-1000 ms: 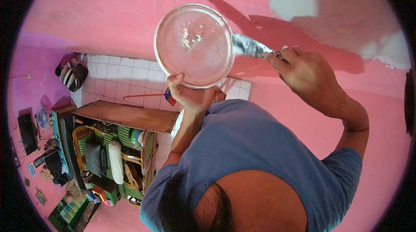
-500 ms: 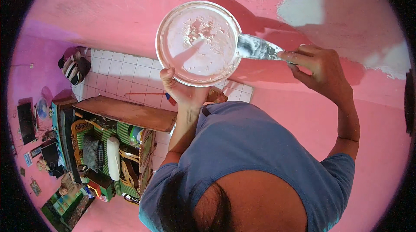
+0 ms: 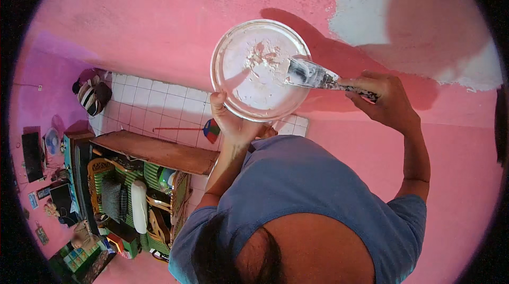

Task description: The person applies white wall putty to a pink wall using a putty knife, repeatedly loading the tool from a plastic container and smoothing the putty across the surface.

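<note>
My left hand [image 3: 233, 125] grips the lower rim of a round shallow plate [image 3: 233, 50], holding it up in front of a pink wall [image 3: 159, 19]. The plate is smeared with white filler, with a lump of it [image 3: 260, 56] near the middle. My right hand [image 3: 387, 101] is closed on the speckled handle of a putty knife [image 3: 310, 74]. Its metal blade reaches in over the plate's right rim and rests on the filler. A white filled patch [image 3: 366, 13] shows on the wall above the right hand.
A second white patch [image 3: 477, 72] lies at the far right of the wall. A blue shirt [image 3: 318, 199] and dark hair fill the lower middle. Far below at left are white floor tiles [image 3: 154, 103], a wooden tabletop [image 3: 154, 151], a wicker seat with green cushions [image 3: 122, 199] and a striped bag [image 3: 93, 95].
The plate has come down and to the right and turned its face toward me. The knife blade has moved from outside the rim into the plate onto the filler.
</note>
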A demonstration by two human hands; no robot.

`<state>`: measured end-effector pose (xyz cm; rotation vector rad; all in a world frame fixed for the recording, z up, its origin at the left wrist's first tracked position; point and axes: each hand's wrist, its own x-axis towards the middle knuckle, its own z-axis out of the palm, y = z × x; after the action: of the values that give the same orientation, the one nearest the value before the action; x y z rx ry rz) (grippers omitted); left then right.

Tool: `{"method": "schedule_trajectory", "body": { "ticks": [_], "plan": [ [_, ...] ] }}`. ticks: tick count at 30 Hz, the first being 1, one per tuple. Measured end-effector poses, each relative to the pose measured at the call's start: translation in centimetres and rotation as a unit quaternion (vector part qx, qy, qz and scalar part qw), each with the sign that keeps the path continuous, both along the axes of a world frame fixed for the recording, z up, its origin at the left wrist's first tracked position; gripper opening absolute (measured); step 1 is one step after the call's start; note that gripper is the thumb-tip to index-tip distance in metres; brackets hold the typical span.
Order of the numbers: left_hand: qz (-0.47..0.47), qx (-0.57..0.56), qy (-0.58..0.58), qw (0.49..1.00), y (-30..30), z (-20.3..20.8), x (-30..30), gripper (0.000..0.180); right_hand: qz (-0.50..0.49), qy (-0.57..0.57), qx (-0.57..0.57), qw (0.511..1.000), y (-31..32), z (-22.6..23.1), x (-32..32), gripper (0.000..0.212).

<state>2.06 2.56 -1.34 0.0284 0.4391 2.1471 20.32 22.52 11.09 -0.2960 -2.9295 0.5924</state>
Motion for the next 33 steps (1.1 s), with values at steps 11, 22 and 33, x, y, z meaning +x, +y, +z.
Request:
{"method": "schedule_trajectory", "body": {
  "ticks": [11,22,33],
  "plan": [
    [-0.022,-0.002,-0.010,1.000,0.2,1.1,1.4,0.084,-0.038,0.046,-0.023,0.998,-0.9,-2.2,0.1,0.027],
    [-0.040,0.003,-0.030,0.999,0.0,1.0,1.3,0.074,-0.028,0.077,0.056,0.995,-1.1,-2.9,0.8,0.036],
    [-0.065,0.069,-0.021,0.995,0.6,3.8,1.8,0.071,-0.167,0.100,-0.064,0.979,-2.6,0.2,4.2,0.029]
  ]
}}
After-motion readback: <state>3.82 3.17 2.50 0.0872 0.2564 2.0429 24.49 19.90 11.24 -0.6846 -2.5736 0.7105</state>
